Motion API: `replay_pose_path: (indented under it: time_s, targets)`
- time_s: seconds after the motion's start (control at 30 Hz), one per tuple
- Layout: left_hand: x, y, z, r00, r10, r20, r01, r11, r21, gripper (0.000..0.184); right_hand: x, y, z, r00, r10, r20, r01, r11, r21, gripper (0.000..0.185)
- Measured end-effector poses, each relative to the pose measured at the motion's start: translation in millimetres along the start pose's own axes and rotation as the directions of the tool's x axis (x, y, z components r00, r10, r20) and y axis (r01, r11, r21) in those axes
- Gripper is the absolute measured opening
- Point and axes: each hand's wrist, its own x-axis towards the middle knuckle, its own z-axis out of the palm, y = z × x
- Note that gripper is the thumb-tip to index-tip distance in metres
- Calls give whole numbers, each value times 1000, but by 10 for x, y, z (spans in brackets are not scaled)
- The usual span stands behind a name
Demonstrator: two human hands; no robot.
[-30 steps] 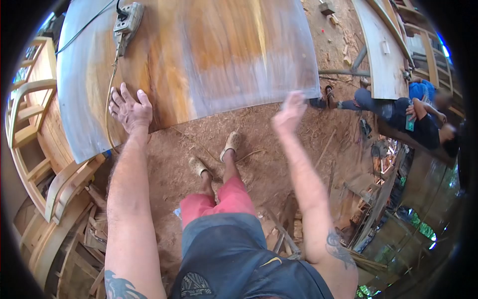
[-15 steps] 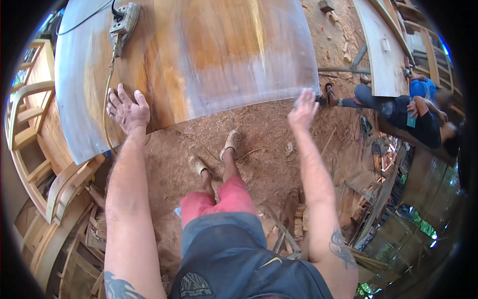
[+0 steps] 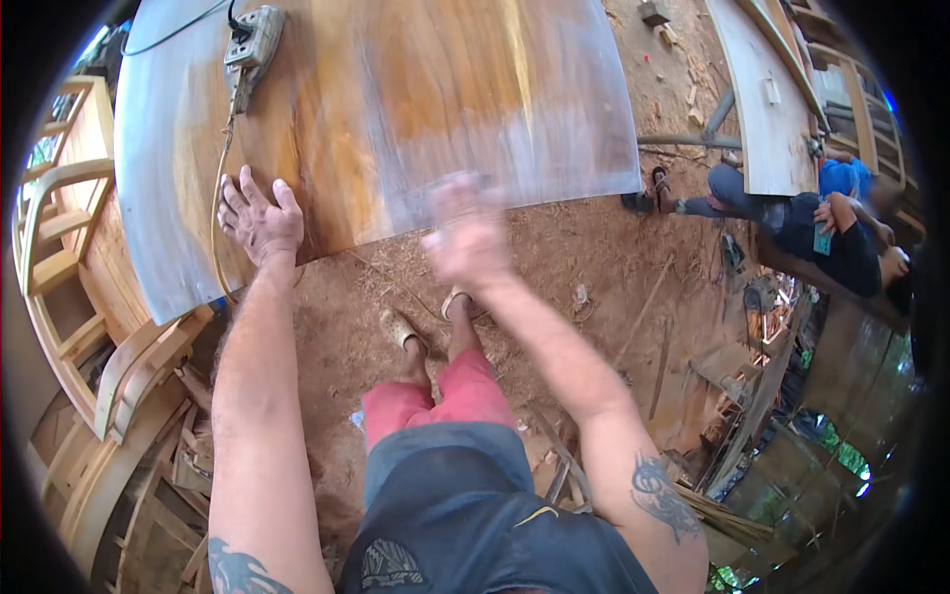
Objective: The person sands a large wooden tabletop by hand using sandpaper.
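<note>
Left hand [image 3: 262,218] spread flat near-left on the white-streaked brown wooden tabletop [image 3: 426,89], right hand [image 3: 469,236] blurred by its near edge, can't tell its grip; left slipping could snag the thin tan cord [image 3: 227,148] alongside, yanking the grey socket block [image 3: 255,48].

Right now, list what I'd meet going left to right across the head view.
Curved wooden frame, left hand, blurred right hand, dark block on the ground, pale board.

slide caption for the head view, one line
Left hand spread on a wooden panel, right hand blurred at its near edge.
</note>
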Motion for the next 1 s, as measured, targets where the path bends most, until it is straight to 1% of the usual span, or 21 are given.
replay_pose_path:
  time_s: [0.07, 0.1, 0.13, 0.17, 0.23, 0.3, 0.33, 0.4, 0.43, 0.5, 0.6, 0.63, 0.67, 0.7, 0.73, 0.77, 0.8, 0.87, 0.9, 0.97, 1.0]
  targets:
    - [1, -14, -5, 1000, -12, 8, 12, 1000, 11, 70, -178, 1045, -246, 976, 159, -151, -185, 966, -180, 80]
    - [1, 9, -26, 1000, -18, 15, 17, 1000, 17, 70, -335, 1594, -293, 937, 288, -196, -338, 891, -302, 79]
    - [6, 21, -40, 1000, -23, 21, 22, 1000, 22, 70, -462, 2157, -293, 896, 381, -229, -444, 747, -494, 80]
    - [4, 6, -27, 1000, -12, 8, 12, 1000, 19, 70, -347, 2215, -626, 693, 719, -59, -716, 677, -170, 84]
    - [12, -6, -9, 1000, 6, -20, -6, 1000, 11, 70, -188, 2177, -645, 655, 749, -103, -754, 638, -154, 85]
    - [11, 25, -43, 1000, -16, 0, 16, 1000, 14, 69, -25, 1650, -287, 819, 477, -319, -538, 832, -135, 87]
    - [6, 40, -59, 1000, -25, 12, 25, 1000, 17, 69, 98, 1197, -136, 874, 375, -309, -409, 911, -53, 91]
    - [3, 32, -42, 1000, -22, 4, 22, 1000, 20, 69, 235, 36, 155, 969, 172, -178, -166, 985, 48, 97]
    - [3, 21, -42, 1000, -16, 1, 16, 1000, 24, 69, 285, -475, 154, 990, 121, -79, -110, 986, 128, 96]
    - [10, 3, -38, 1000, -5, -10, 5, 1000, 11, 69, 339, -958, 323, 995, -68, 71, 43, 950, 308, 94]
    - [-7, 9, -11, 1000, 9, -13, -9, 1000, -1, 69, 289, -427, 167, 996, -85, 13, 77, 949, 305, 90]
    - [8, -5, -12, 1000, 8, -16, -8, 1000, -1, 70, 231, 2, 3, 995, -39, -95, 49, 993, 107, 87]
    - [14, -11, -12, 1000, 2, -11, -2, 1000, 13, 70, 171, 561, -129, 987, 58, -148, -49, 997, 67, 83]
    - [5, 9, -23, 1000, -3, -5, 3, 1000, 26, 70, 42, 1263, -63, 953, 137, -269, -177, 975, -133, 76]
    - [5, 11, -31, 1000, -5, 2, 5, 999, 38, 70, -46, 1765, -278, 919, 214, -331, -301, 923, -239, 73]
    - [4, -7, -29, 1000, 1, -6, -1, 999, 33, 70, -159, 2391, -321, 890, 287, -354, -355, 924, -145, 73]
    - [-8, -10, -14, 1000, 5, -13, -5, 1000, 25, 70, -128, 2376, -374, 832, 454, -319, -506, 856, -102, 75]
    - [22, -7, -7, 1000, 4, -24, -3, 1000, 22, 70, 105, 2279, -560, 638, 733, -235, -759, 651, -31, 78]
    - [10, -9, -16, 1000, 3, -18, -2, 1000, 30, 69, 218, 2014, -558, 741, 654, -154, -670, 736, -101, 81]
    - [9, 0, -11, 1000, 6, -20, -6, 1000, 20, 70, 434, 1023, -20, 853, 413, -321, -437, 899, -5, 88]
    - [11, 2, -9, 1000, 11, -28, -11, 1000, 4, 70, 531, 505, 185, 913, 260, -314, -250, 965, 74, 91]
